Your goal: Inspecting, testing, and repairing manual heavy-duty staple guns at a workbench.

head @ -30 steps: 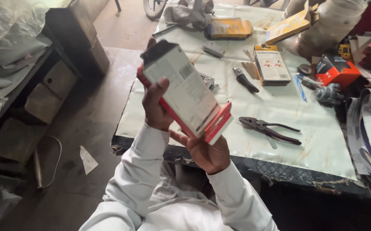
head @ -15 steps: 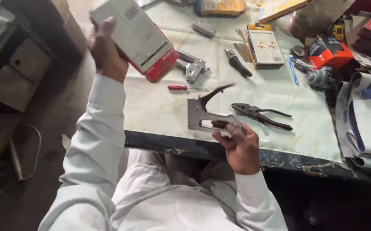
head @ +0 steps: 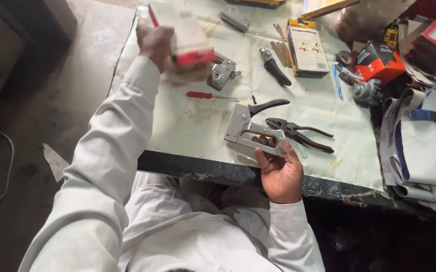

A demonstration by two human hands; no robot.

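Observation:
My left hand (head: 153,41) is stretched out over the far left of the table and grips a flat red and white box (head: 187,36), which is motion-blurred. My right hand (head: 280,171) is near the table's front edge and holds a metal staple gun (head: 250,128) with a black lever, fingers through its handle opening. The staple gun rests low over the pale table cover (head: 192,121). Dark pliers (head: 298,133) lie just right of the staple gun.
A red-handled screwdriver (head: 210,95), a small metal tool (head: 222,73), a black-handled tool (head: 274,68) and a yellow-edged package (head: 306,48) lie on the table. An orange box (head: 379,60) and stacked cloth (head: 419,141) crowd the right side. Floor lies to the left.
The red and white box went from both hands in front of me to my left hand alone, moving far left over the table. My right hand took up the staple gun.

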